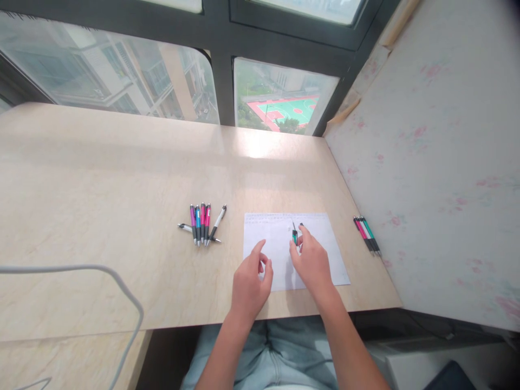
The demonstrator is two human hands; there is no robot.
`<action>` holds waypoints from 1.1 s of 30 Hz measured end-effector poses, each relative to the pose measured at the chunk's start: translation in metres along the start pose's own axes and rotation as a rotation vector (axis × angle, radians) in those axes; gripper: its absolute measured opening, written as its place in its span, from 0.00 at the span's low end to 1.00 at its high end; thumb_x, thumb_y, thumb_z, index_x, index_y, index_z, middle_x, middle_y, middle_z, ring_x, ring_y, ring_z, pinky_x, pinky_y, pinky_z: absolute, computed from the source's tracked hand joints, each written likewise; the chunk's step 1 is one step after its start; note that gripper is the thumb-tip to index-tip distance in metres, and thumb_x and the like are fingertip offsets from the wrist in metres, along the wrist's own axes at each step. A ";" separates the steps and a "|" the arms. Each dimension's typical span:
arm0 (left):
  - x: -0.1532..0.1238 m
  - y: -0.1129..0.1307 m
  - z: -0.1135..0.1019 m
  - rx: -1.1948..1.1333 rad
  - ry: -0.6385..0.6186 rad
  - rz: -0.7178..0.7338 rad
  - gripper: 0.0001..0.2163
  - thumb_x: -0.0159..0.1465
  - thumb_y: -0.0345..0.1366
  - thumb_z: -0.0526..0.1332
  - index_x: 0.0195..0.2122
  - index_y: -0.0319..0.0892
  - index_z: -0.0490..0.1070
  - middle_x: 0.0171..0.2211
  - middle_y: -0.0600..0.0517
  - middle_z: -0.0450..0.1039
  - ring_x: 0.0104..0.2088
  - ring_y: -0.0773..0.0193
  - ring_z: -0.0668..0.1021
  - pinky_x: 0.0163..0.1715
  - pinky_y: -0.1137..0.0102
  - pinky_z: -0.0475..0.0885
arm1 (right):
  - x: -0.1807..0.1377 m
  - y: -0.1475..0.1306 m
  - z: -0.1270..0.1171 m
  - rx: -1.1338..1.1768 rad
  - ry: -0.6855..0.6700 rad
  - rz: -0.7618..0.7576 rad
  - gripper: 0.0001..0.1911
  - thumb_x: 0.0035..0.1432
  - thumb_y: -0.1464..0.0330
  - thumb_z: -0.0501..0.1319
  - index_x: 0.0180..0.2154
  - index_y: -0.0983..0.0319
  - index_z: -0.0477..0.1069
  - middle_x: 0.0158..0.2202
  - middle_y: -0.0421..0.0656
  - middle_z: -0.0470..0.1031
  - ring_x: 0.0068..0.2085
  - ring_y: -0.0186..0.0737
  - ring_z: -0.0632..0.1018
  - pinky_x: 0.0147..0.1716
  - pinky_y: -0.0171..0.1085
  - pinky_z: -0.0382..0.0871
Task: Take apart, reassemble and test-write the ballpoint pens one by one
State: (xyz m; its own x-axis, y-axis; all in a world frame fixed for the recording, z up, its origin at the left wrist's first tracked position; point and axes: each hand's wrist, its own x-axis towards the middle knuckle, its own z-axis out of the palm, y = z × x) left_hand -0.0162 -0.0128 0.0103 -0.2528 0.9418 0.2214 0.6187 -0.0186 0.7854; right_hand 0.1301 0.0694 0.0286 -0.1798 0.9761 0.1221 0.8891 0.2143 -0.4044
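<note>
My right hand (312, 259) is over the sheet of white paper (276, 260), its thumb and fingers closed on a short green and black pen part (294, 237). A thin dark tip sticks up from that part, away from me. By the right index fingertip shows a small black piece (301, 225); whether the fingers touch it I cannot tell. My left hand (251, 279) hovers at the paper's left edge, index finger out and the others loosely curled, with nothing visible in it. Lines of small writing run along the paper's far edge.
Left of the paper lie several colored pens (203, 223), some crossing a white one. More pens (367, 235) lie by the floral wall (439, 179) at right. A grey cable (117, 279) arches over the table (134, 216) at left. Windows stand behind.
</note>
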 end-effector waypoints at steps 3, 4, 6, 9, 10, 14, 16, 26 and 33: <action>0.001 -0.003 -0.002 -0.052 0.050 -0.038 0.22 0.65 0.32 0.54 0.61 0.44 0.57 0.33 0.54 0.73 0.28 0.68 0.74 0.33 0.72 0.71 | 0.017 -0.010 0.007 -0.109 -0.054 -0.012 0.17 0.63 0.69 0.53 0.52 0.66 0.67 0.39 0.50 0.78 0.39 0.45 0.78 0.36 0.38 0.66; 0.001 -0.004 -0.002 -0.070 0.054 -0.047 0.22 0.65 0.32 0.54 0.61 0.44 0.56 0.33 0.54 0.73 0.28 0.68 0.74 0.33 0.72 0.71 | 0.022 -0.013 0.010 -0.143 -0.073 -0.010 0.15 0.63 0.69 0.53 0.50 0.65 0.68 0.39 0.50 0.78 0.39 0.44 0.78 0.35 0.37 0.66; 0.000 -0.004 -0.002 -0.102 0.048 -0.062 0.23 0.65 0.31 0.54 0.62 0.44 0.55 0.32 0.55 0.73 0.28 0.68 0.74 0.33 0.72 0.71 | 0.029 -0.019 0.016 -0.206 -0.100 -0.004 0.13 0.64 0.69 0.53 0.48 0.64 0.69 0.39 0.50 0.77 0.37 0.43 0.77 0.33 0.37 0.65; -0.001 -0.005 -0.001 -0.131 0.030 -0.077 0.23 0.66 0.32 0.54 0.62 0.43 0.54 0.31 0.55 0.72 0.28 0.68 0.74 0.33 0.72 0.71 | 0.034 -0.021 0.021 -0.247 -0.118 -0.025 0.15 0.63 0.69 0.53 0.51 0.64 0.69 0.39 0.50 0.77 0.37 0.44 0.77 0.33 0.37 0.64; -0.001 -0.006 -0.001 -0.128 0.024 -0.079 0.23 0.66 0.32 0.54 0.62 0.43 0.54 0.31 0.55 0.72 0.28 0.68 0.74 0.33 0.72 0.71 | 0.034 -0.019 0.020 -0.237 -0.122 -0.052 0.17 0.63 0.69 0.53 0.52 0.64 0.68 0.39 0.50 0.77 0.37 0.44 0.77 0.34 0.37 0.64; -0.002 -0.009 0.000 -0.074 0.006 -0.077 0.24 0.66 0.32 0.54 0.63 0.43 0.53 0.32 0.54 0.73 0.29 0.67 0.75 0.34 0.70 0.71 | 0.029 0.001 0.000 -0.096 -0.052 -0.123 0.23 0.63 0.65 0.53 0.58 0.66 0.63 0.37 0.49 0.77 0.36 0.44 0.77 0.35 0.39 0.65; -0.001 -0.010 0.001 -0.054 -0.001 -0.071 0.23 0.66 0.32 0.53 0.62 0.43 0.55 0.32 0.53 0.73 0.29 0.66 0.75 0.34 0.70 0.71 | 0.021 0.014 -0.012 -0.041 0.038 -0.048 0.24 0.63 0.63 0.52 0.57 0.66 0.64 0.32 0.46 0.77 0.33 0.44 0.76 0.33 0.39 0.64; 0.000 -0.009 -0.003 0.060 -0.132 0.074 0.09 0.68 0.34 0.52 0.34 0.43 0.70 0.29 0.51 0.71 0.32 0.63 0.74 0.34 0.69 0.67 | -0.033 0.076 -0.005 0.257 0.132 0.137 0.18 0.63 0.58 0.53 0.31 0.62 0.73 0.25 0.41 0.74 0.27 0.38 0.73 0.30 0.36 0.64; 0.001 -0.015 -0.002 0.192 -0.140 0.120 0.10 0.68 0.35 0.52 0.33 0.43 0.70 0.29 0.50 0.70 0.33 0.62 0.73 0.34 0.68 0.67 | -0.042 0.095 0.003 0.423 0.124 0.164 0.18 0.63 0.58 0.54 0.28 0.63 0.72 0.20 0.38 0.69 0.23 0.36 0.70 0.25 0.34 0.62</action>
State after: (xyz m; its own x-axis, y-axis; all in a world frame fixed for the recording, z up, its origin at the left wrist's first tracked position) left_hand -0.0274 -0.0119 0.0002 -0.0718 0.9743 0.2134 0.7709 -0.0815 0.6317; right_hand 0.2211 0.0490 -0.0182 0.0230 0.9922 0.1227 0.6476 0.0787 -0.7579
